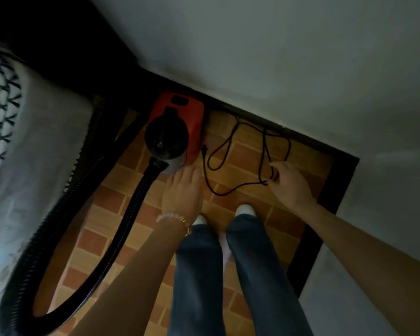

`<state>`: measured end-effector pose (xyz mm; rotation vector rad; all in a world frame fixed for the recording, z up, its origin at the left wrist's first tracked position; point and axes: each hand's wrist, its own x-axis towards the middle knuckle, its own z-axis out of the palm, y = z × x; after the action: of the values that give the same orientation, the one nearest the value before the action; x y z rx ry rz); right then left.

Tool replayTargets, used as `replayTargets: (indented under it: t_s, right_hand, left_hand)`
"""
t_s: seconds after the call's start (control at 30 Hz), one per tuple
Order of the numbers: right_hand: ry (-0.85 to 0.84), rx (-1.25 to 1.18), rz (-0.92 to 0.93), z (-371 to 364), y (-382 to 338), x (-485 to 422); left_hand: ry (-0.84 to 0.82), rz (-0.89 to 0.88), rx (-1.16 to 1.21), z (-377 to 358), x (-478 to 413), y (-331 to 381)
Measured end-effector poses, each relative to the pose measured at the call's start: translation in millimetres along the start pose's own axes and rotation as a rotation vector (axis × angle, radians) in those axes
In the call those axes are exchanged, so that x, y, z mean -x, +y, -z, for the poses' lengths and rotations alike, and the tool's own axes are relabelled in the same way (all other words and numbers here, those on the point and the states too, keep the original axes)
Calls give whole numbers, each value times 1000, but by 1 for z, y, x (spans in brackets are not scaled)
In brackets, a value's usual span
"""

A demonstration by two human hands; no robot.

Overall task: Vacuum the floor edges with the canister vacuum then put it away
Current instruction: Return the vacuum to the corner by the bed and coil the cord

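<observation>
A red and black canister vacuum (177, 124) stands on the tiled floor against the wall's dark skirting. Its ribbed black hose (112, 238) curves from the front of the canister down to the lower left. The black power cord (230, 146) lies in loose loops on the floor to the right of the canister. My left hand (182, 190) reaches down with fingers extended, its fingertips at the canister's front edge, holding nothing. My right hand (289, 183) is pinched on a loop of the cord near the floor.
A bed with a patterned white cover (17, 166) fills the left side, close to the hose. Grey walls (277, 57) form a corner to the right, with a dark skirting (335, 187). My legs in jeans and white shoes (245, 209) stand on the brick-patterned tiles.
</observation>
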<state>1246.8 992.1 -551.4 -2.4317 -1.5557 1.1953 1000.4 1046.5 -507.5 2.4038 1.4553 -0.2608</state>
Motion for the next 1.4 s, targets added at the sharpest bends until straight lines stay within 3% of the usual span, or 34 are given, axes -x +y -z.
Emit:
replayTargets:
  t_s: [0.3, 0.43, 0.73, 0.83, 1.0, 1.13, 1.2, 1.4]
  right_hand:
    - [-187, 379, 250, -198, 33, -90]
    - [-235, 483, 295, -269, 48, -116]
    - [-26, 571, 402, -315, 66, -127]
    - [-53, 553, 431, -296, 67, -115]
    - [145, 285, 477, -215, 50, -74]
    - [340, 147, 382, -123, 14, -38]
    - [411, -33, 276, -73, -9, -21]
    - [488, -390, 187, 57, -82, 37]
  left_hand:
    - [-313, -33, -127, -212, -29, -48]
    - [-364, -78, -167, -274, -45, -58]
    - [-500, -196, -239, -331, -73, -52]
    - [-486, -157, -215, -317, -69, -55]
    - [-235, -194, -56, -257, -59, -50]
    - [-229, -106, 311, -171, -61, -25]
    - [-211, -30, 491, -120, -55, -8]
    - [-89, 268, 1143, 41, -11, 35]
